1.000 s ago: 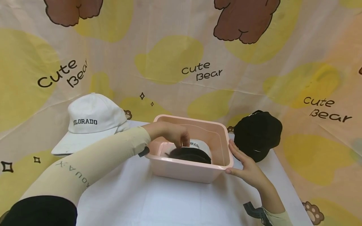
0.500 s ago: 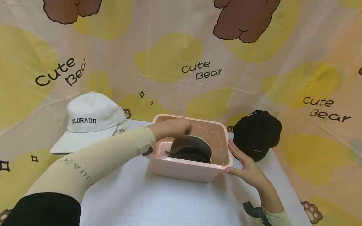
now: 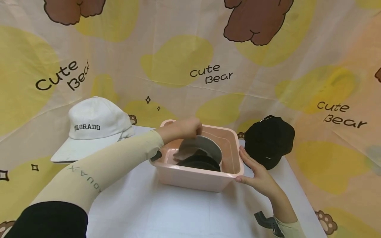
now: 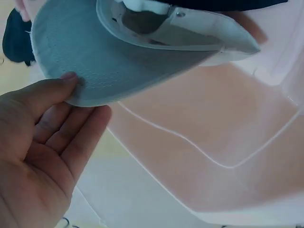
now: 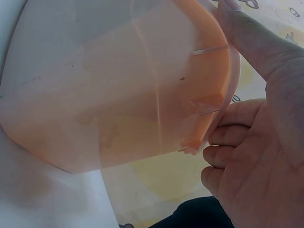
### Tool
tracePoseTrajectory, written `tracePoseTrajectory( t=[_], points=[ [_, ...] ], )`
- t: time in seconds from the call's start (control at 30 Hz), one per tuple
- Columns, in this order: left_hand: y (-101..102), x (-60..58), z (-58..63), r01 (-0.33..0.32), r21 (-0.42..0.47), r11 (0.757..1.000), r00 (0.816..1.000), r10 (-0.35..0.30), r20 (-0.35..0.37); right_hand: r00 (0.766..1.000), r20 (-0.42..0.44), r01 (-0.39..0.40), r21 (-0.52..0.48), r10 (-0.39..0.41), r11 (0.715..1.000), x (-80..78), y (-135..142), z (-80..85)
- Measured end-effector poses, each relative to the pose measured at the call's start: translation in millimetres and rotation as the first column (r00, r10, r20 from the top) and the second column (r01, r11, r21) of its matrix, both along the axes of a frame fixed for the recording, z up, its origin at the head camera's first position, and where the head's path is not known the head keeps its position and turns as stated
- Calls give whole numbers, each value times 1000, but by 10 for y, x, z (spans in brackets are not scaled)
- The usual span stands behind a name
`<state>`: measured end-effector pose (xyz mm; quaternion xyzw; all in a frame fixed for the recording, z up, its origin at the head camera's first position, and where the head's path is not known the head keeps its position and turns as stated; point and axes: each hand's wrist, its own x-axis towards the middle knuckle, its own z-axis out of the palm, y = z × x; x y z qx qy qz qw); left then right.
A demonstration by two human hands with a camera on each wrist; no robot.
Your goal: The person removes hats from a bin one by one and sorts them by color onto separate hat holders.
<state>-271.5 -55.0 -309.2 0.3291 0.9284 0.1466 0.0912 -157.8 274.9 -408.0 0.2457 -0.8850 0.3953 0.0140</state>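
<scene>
In the head view, a pink plastic basin [image 3: 193,180] stands on the white table. My left hand [image 3: 186,128] reaches into it and pinches the brim edge of a white cap [image 3: 208,147], thumb on one face and fingers on the other in the left wrist view. The cap is tipped up, its shaded brim underside facing me. In front of it inside the basin lies a black cap [image 3: 200,162], partly hidden by the near wall. My right hand [image 3: 260,177] holds the basin's right side near the front corner, thumb and fingers at the rim [image 5: 233,71].
Another white cap [image 3: 95,120] lettered COLORADO stands on the left, behind my left forearm. A second black cap [image 3: 269,142] lies just right of the basin. A patterned cloth [image 3: 178,66] hangs close behind everything.
My left hand has raised the white cap's brim inside the basin, tilting its underside into view and hiding the lettering. My right hand stays on the rim.
</scene>
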Motion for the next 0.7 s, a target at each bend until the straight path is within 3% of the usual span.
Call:
tracePoseTrajectory(
  t=[0.27,0.5,0.7],
  points=[
    [-179,-30,98,-55,211,976,997,41,67,1000,-1,-7,-8,7,1000,8,-2,4],
    [-301,2,191,-117,321,940,993,106,51,1000,-2,-15,-7,15,1000,1,4,-19],
    [-361,34,307,-188,436,880,982,171,78,1000,0,-8,-5,8,1000,1,20,-21]
  ],
)
